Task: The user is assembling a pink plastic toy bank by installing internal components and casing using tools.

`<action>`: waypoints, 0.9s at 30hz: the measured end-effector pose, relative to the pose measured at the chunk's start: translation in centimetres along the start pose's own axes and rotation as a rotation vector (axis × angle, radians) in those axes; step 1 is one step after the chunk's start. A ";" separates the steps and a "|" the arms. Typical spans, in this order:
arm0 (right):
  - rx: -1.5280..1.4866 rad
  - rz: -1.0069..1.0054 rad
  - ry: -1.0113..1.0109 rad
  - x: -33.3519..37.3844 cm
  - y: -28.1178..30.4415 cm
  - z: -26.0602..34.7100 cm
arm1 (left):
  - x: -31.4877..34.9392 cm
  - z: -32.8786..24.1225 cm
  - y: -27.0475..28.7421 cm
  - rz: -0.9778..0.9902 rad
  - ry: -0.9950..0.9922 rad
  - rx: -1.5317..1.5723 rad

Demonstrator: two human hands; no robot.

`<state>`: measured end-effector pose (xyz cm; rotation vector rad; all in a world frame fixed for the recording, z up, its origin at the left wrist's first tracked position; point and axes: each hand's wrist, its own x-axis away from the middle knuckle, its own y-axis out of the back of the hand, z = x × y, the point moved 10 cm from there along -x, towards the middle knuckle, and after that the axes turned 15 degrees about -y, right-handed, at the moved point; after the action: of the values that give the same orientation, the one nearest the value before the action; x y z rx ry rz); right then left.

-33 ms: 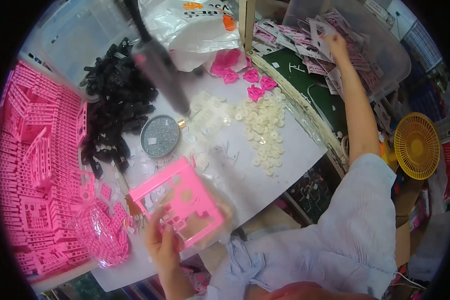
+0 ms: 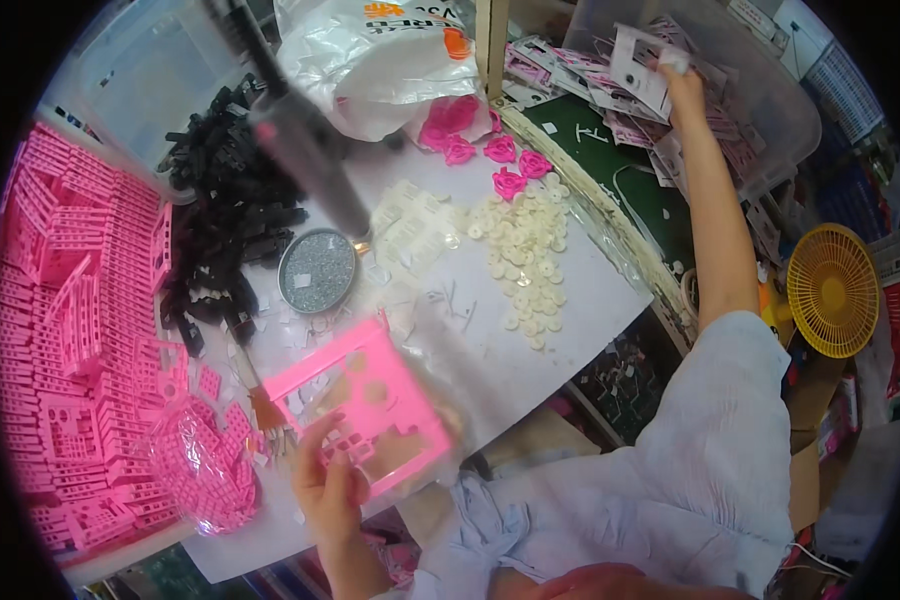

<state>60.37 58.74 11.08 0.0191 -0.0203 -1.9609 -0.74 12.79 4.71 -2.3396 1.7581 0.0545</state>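
Note:
My left hand [image 2: 330,485] grips the lower left edge of a pink plastic panel [image 2: 398,388] with round and stepped cut-outs, thumb on its face. The panel is tilted above the near edge of the white worktop [image 2: 560,370]. At the far right, my right hand [image 2: 682,90] pinches a flat pale panel [image 2: 638,72] with small dark marks, held over a heap of similar pink and white pieces [image 2: 625,132] in and beside a clear plastic bin [image 2: 802,130].
A dark powered screwdriver [image 2: 310,155] hangs over the worktop. Around it are black parts [image 2: 235,220], a round tin of grey bits [image 2: 317,270], cream discs [image 2: 530,260] and pink rosettes [image 2: 510,183]. Stacked pink panels [image 2: 70,340] fill the left; a yellow fan [image 2: 834,290] stands right.
My right hand has raised the pale panel slightly up and away from the heap, so its face shows more. The hanging screwdriver has swung a little left. My left hand hardly moved.

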 end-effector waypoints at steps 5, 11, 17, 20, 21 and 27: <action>-0.523 0.458 -0.069 14.5 -7.4 2.1 | 0.7 2.3 -1.5 -0.018 0.031 0.047; 0.516 0.768 0.955 48.2 -20.9 4.0 | -0.9 2.2 -7.0 -0.052 0.031 0.344; 0.383 0.822 0.829 50.8 -25.5 4.3 | 1.2 2.5 -1.7 -0.204 0.028 0.376; 0.027 1.180 -0.117 47.3 -28.9 -4.6 | 1.8 2.2 -1.0 -0.182 0.089 0.478; -0.148 1.376 -0.572 49.4 -30.3 -8.0 | 2.0 3.1 -0.4 -0.234 0.109 0.454; -0.348 1.245 -0.437 52.7 -31.2 -6.4 | 0.6 -1.7 1.7 -0.275 -0.382 -0.709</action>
<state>11.61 21.80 3.80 -0.5282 0.0207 -0.6759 -2.34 11.43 6.00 -2.7394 1.3471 1.1631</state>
